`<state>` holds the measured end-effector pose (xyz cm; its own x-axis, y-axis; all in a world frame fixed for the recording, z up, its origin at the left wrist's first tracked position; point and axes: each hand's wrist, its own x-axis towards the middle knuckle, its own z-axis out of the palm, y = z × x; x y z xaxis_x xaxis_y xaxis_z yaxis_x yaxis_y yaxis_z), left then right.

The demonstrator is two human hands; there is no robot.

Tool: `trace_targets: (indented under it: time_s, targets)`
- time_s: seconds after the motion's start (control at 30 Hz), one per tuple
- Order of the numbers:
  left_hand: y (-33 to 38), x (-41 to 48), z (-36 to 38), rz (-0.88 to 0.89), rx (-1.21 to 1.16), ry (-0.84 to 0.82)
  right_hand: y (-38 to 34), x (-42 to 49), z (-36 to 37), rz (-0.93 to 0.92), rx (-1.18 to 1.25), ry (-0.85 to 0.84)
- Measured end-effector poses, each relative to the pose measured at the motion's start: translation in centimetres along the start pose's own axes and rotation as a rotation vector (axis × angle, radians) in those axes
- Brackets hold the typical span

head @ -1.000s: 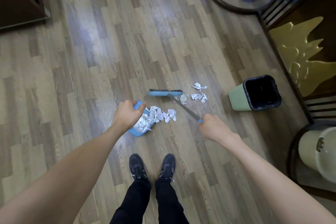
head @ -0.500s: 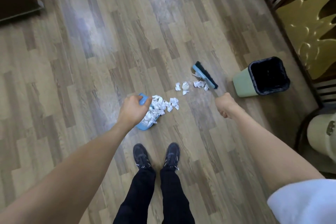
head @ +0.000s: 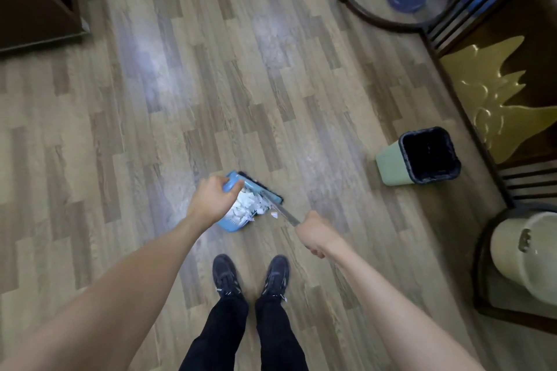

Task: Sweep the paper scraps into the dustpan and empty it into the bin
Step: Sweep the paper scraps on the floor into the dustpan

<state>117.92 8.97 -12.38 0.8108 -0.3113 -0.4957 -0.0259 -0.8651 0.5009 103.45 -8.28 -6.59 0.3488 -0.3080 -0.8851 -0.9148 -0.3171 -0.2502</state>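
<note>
Left hand point(head: 211, 203) grips the dustpan point(head: 232, 221) handle; right hand point(head: 313, 233) clenches the broom point(head: 272, 200). Paper scraps point(head: 248, 208) are feather-light; carry level toward the bin point(head: 419, 159) at two o'clock

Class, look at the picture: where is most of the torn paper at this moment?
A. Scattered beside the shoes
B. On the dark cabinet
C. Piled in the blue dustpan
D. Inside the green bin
C. The white paper scraps lie heaped in the blue dustpan held by the left hand, with the brush head against its mouth.
</note>
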Motion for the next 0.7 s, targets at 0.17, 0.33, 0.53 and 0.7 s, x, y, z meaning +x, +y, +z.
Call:
trace_targets:
  time_s: [0.17, 0.33, 0.53, 0.7]
  targets:
    - [-0.8, -1.6, -1.1, 0.032, 0.087, -0.019, -1.0, -1.8, -1.1, -0.092, -0.175, 0.093]
    - [-2.1, -2.8, -2.0, 0.010, 0.041, -0.020, -3.4, -0.6, -1.3, -0.143, -0.236, 0.128]
    - [-4.2, -2.5, -3.5, -0.023, 0.013, 0.011, -4.3, 2.6, 0.4, -0.119, -0.211, 0.128]
    - [-5.2, -2.0, -2.0, -0.033, -0.016, -0.004, -2.1, 3.1, 2.2, -0.049, -0.094, 0.173]
